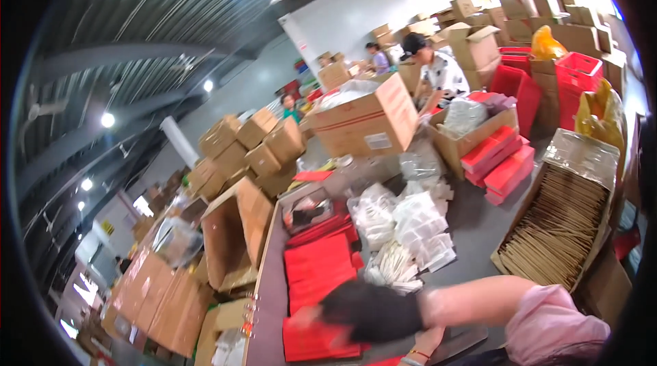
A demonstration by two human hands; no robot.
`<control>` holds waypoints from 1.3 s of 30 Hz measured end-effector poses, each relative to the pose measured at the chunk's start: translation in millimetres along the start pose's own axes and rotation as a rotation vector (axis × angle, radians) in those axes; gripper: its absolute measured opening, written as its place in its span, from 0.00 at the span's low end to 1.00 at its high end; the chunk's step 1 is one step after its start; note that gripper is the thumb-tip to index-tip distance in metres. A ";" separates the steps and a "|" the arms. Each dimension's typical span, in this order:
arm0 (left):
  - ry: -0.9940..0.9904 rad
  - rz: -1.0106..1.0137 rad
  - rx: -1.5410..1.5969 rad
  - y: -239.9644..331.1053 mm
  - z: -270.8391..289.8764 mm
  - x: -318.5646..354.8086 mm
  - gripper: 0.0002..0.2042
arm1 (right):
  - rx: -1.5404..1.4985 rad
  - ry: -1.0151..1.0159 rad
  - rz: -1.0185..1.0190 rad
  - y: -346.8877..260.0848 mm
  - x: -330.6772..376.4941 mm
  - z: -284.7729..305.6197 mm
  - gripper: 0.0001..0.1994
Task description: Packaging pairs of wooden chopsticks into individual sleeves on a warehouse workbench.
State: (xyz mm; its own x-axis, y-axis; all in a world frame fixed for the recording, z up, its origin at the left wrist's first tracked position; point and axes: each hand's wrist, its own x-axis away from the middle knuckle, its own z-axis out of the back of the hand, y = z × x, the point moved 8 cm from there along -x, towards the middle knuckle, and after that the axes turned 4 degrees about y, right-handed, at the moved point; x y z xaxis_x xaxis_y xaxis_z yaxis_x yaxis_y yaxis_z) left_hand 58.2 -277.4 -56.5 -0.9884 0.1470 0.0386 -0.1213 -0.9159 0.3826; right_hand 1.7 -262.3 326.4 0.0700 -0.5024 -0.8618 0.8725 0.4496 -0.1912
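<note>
the right hand point(366, 311), in a black glove, reaches leftward across the bottom of the view and lies over the red sheets point(318, 277) stacked on the desk point(270, 284); it is blurred, so i cannot tell whether the fingers are curled on a sheet or flat on top. the left hand point(426, 345) shows only in part at the lower edge, near a red and gold bracelet, and seems to rest on a flat board; its grip cannot be told either. the sheets lie in a pile along the left side of the desk, the nearest one under the glove. just right of them sit white packets point(410, 229) in clear bags. farther right a box of brown sticks point(558, 229) stands tilted, its lower corner cut off by a pink sleeve point(554, 325). red boxes point(499, 161) lie beyond, well apart from the hands
</note>
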 end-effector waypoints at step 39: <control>0.314 -0.072 -0.035 0.6 31.1 3.1 0.07 | 0.258 -0.383 -1.267 -9.2 377.5 18.2 0.14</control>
State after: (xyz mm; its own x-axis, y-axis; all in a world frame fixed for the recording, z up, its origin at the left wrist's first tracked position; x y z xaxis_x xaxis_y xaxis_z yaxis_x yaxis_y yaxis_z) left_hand 57.9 -265.9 -27.5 -0.9565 0.0948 -0.2760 -0.1899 -0.9203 0.3419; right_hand 28.9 -469.5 11.4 -0.7528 -0.6574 0.0338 0.4989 -0.6034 -0.6221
